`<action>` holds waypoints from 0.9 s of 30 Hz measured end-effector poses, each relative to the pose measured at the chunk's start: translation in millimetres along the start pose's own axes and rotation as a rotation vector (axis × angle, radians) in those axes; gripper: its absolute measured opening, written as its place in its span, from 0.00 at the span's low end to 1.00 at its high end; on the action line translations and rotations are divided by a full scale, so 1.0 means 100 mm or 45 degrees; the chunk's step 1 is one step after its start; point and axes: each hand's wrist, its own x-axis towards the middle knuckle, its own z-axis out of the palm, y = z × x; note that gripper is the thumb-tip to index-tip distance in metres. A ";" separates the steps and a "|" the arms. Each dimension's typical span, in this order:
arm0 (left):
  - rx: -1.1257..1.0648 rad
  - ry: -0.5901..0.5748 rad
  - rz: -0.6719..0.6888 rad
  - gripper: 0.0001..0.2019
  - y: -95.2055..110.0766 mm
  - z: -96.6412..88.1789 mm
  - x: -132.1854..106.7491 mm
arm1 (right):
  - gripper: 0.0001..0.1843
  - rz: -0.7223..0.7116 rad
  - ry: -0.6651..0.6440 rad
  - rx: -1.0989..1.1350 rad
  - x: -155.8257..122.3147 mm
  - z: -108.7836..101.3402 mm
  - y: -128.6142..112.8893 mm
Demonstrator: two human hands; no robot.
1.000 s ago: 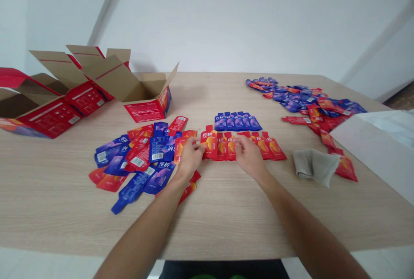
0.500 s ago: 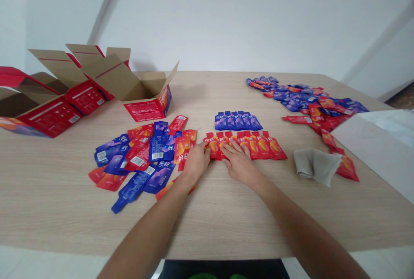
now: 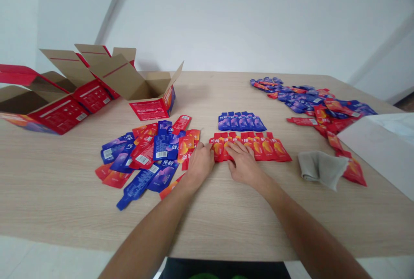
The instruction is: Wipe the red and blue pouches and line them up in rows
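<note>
Several red pouches with orange fruit pictures lie overlapped in a row [image 3: 258,147] in front of me. My left hand [image 3: 201,162] is at the row's left end, fingers bent and closed on the lower left edge of the end red pouch [image 3: 217,148]; its fingertips are partly hidden. My right hand [image 3: 243,163] rests on the row, palm down with fingers apart, holding nothing. Just behind lies a shorter row of blue pouches [image 3: 242,121]. Left of my left hand is a loose heap of mixed red and blue pouches [image 3: 142,154].
Open red cartons [image 3: 61,113] stand at the left, with another open carton [image 3: 150,108] nearer the middle. A long pile of pouches [image 3: 304,98] stretches along the right side. A grey folded cloth [image 3: 320,167] and a white bag [image 3: 381,149] lie at the right.
The whole view has shifted slightly, so things appear a little farther right. Both hands remain at the red row, with only slight movement of the fingers.
</note>
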 end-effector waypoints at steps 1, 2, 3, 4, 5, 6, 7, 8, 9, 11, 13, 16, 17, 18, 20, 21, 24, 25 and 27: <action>0.009 0.021 0.005 0.17 -0.01 -0.02 0.00 | 0.30 -0.005 0.024 0.010 0.00 0.01 -0.01; 0.024 0.050 0.010 0.17 -0.02 -0.03 0.00 | 0.29 -0.013 0.047 0.021 0.00 0.01 -0.01; 0.048 0.083 0.013 0.16 -0.04 -0.06 0.01 | 0.29 -0.019 0.069 0.030 0.00 0.02 -0.02; 0.079 0.120 0.012 0.16 -0.06 -0.08 0.01 | 0.28 -0.025 0.090 0.040 0.00 0.02 -0.03; 0.115 0.157 0.004 0.16 -0.08 -0.10 0.02 | 0.27 -0.028 0.108 0.049 0.00 0.03 -0.03; 0.156 0.191 -0.015 0.15 -0.10 -0.13 0.03 | 0.26 -0.032 0.120 0.058 0.00 0.03 -0.04; 0.198 0.224 -0.049 0.15 -0.13 -0.16 0.03 | 0.25 -0.035 0.127 0.067 0.00 0.03 -0.04; 0.240 0.251 -0.095 0.15 -0.15 -0.19 0.04 | 0.24 -0.037 0.131 0.074 0.00 0.03 -0.05; 0.276 0.273 -0.151 0.15 -0.18 -0.21 0.04 | 0.24 -0.042 0.131 0.079 0.00 0.03 -0.06; 0.329 0.296 -0.275 0.16 -0.21 -0.25 0.04 | 0.23 -0.064 0.126 0.082 0.01 0.03 -0.10; 0.343 0.284 -0.357 0.17 -0.23 -0.27 0.04 | 0.24 -0.097 0.122 0.072 0.01 0.04 -0.14; 0.311 0.219 -0.391 0.18 -0.24 -0.27 0.04 | 0.24 -0.145 0.101 0.035 0.02 0.07 -0.21; 0.298 0.199 -0.387 0.18 -0.24 -0.27 0.04 | 0.23 -0.156 0.089 0.022 0.03 0.08 -0.22; 0.287 0.185 -0.382 0.18 -0.24 -0.27 0.05 | 0.22 -0.163 0.075 0.011 0.03 0.09 -0.23; 0.273 0.174 -0.361 0.17 -0.24 -0.27 0.05 | 0.22 -0.169 0.053 -0.002 0.04 0.11 -0.23; 0.269 0.173 -0.348 0.17 -0.24 -0.27 0.05 | 0.22 -0.170 0.045 -0.005 0.04 0.11 -0.22; 0.270 0.181 -0.315 0.20 -0.25 -0.26 0.05 | 0.23 -0.167 0.034 -0.001 0.04 0.12 -0.19; 0.276 0.184 -0.312 0.20 -0.26 -0.26 0.05 | 0.23 -0.166 0.034 0.002 0.04 0.13 -0.18; 0.289 0.191 -0.317 0.19 -0.27 -0.26 0.05 | 0.23 -0.162 0.036 0.006 0.04 0.13 -0.17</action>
